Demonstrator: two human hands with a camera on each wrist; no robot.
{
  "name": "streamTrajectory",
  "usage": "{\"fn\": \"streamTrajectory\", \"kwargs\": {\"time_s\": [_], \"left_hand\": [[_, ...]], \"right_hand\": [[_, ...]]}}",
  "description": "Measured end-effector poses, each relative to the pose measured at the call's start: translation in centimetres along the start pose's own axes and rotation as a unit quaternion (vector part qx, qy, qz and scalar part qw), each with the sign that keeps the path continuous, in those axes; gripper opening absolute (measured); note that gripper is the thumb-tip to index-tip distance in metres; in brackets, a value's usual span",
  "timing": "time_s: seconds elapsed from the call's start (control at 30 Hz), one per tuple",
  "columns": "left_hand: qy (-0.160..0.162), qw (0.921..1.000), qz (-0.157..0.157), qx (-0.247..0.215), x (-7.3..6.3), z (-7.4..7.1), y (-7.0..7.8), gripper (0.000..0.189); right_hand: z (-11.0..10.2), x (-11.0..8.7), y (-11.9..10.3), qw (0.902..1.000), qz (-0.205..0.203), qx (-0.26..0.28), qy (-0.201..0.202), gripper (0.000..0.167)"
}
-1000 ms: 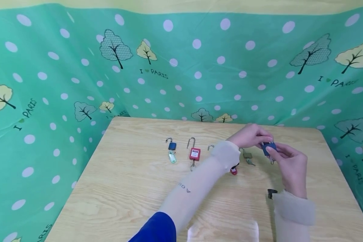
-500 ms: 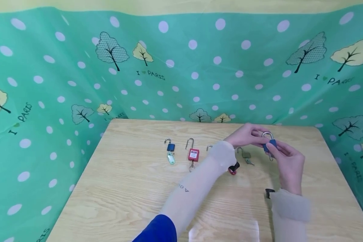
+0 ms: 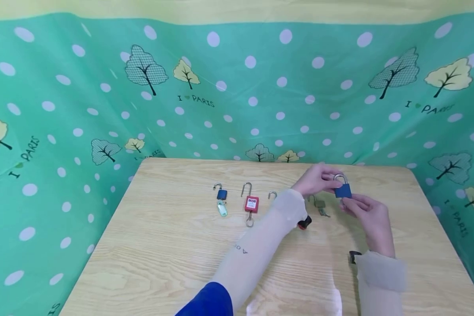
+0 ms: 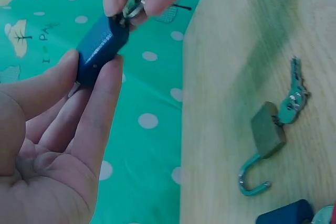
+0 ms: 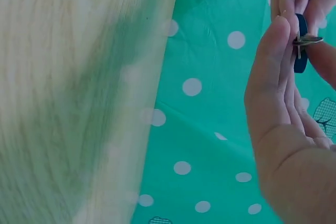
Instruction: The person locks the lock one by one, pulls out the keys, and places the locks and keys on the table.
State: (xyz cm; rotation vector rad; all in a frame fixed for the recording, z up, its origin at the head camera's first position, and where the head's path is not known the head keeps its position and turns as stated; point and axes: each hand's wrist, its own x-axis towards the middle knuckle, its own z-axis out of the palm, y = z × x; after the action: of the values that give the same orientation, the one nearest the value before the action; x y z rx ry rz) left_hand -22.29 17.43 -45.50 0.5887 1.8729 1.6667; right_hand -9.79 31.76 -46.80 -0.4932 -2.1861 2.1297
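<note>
A blue padlock [image 3: 342, 191], its metal shackle arching over the body, is held up above the right back of the table. My left hand [image 3: 316, 180] pinches the body from the left between thumb and fingers, as the left wrist view shows. At the padlock's lower end, my right hand [image 3: 373, 219] pinches a key [image 4: 135, 2] with thumb and fingers. The right wrist view has the padlock edge-on, partly behind the right fingers. Just below my left hand lies a brass padlock [image 3: 319, 204] with its shackle swung open and a key [image 4: 294, 100] attached.
On the wooden table [image 3: 162, 245] lie a small blue padlock [image 3: 221, 194] with a pale green tag [image 3: 222, 208] and a red padlock [image 3: 251, 204]. Another shackle [image 3: 272, 194] pokes out beside my left sleeve, its body hidden. A green dotted cloth [image 3: 221, 109] hangs around the table.
The blue padlock has turned its face to the head camera and shifted slightly left. My right thumb has slid off its front down to the key end.
</note>
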Motion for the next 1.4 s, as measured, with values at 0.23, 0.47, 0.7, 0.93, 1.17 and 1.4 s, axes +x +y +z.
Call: {"fn": "streamTrajectory", "kwargs": {"time_s": [0.23, 0.47, 0.7, 0.93, 1.17, 1.4], "left_hand": [[0.018, 0.9998, -0.01, -0.004, 0.4, 0.6, -1.0, 0.034], [0.064, 0.9976, -0.025, -0.012, 1.1, 0.2, -1.6, 0.035], [0.076, 0.9964, -0.038, 0.005, 1.9, 0.2, -1.6, 0.035], [0.068, 0.9956, -0.032, 0.056, 2.4, 1.4, -2.0, 0.031], [0.074, 0.9802, -0.065, 0.172, 2.7, 3.2, -3.0, 0.026], [0.056, 0.973, -0.075, 0.211, 2.8, 4.6, -4.2, 0.022]], "right_hand": [[-0.6, 0.0, 0.2, 0.9986, 0.018, -0.046, 0.019, 0.056], [-0.8, -0.6, 0.1, 0.9948, 0.006, -0.099, 0.019, 0.052], [-2.3, -0.8, 0.7, 0.9907, 0.013, -0.133, 0.026, 0.047], [-3.2, -0.6, 0.7, 0.9832, 0.011, -0.18, 0.027, 0.044], [-3.1, -0.1, 1.4, 0.956, 0.047, -0.289, 0.02, 0.032], [-3.0, 0.2, 2.1, 0.9441, 0.048, -0.325, 0.02, 0.022]]}}
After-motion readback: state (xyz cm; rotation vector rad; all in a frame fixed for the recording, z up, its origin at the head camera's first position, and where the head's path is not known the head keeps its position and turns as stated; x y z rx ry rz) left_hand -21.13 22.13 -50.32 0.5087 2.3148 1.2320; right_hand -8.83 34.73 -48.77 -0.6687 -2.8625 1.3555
